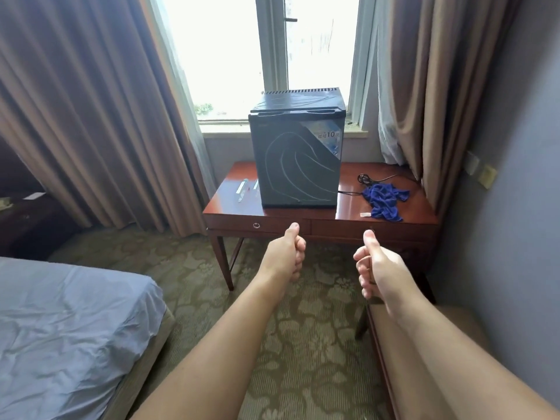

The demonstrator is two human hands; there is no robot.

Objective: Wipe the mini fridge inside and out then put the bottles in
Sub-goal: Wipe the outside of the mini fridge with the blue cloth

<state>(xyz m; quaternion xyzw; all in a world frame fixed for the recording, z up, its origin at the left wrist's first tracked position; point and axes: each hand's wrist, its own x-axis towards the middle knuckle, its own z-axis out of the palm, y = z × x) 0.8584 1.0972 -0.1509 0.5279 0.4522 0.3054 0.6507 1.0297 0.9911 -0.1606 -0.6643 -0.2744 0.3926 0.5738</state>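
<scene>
From the head camera we see the left hand [285, 253] and the right hand [375, 265] held out in front of the table [230, 204]. Both are curled into fists with the thumbs up, gripping nothing and well short of everything on it.

The mini fridge [295, 159] stands on the table under the window, its door closed, with pale smear lines across the front and top. Nothing looks wiped yet, by our reading. The blue cloth [385, 201] lies crumpled to its right, touching or just beside the black power cord [366, 178]. What we take for two clear bottles [242, 190] lie on their sides to the fridge's left, near the table's edge. They are faint against the glare, so the count is uncertain.

We see these risks from here:
- Grabbing the cloth could snag the cord and tug the fridge.
- Hard wiping on the front could slide the fridge back or sideways on the polished top.
- The fridge shifting left, or the door swinging that way, could roll the lying bottles off the edge.
- Loading the bottles before the inside is wiped would skip a step.
</scene>
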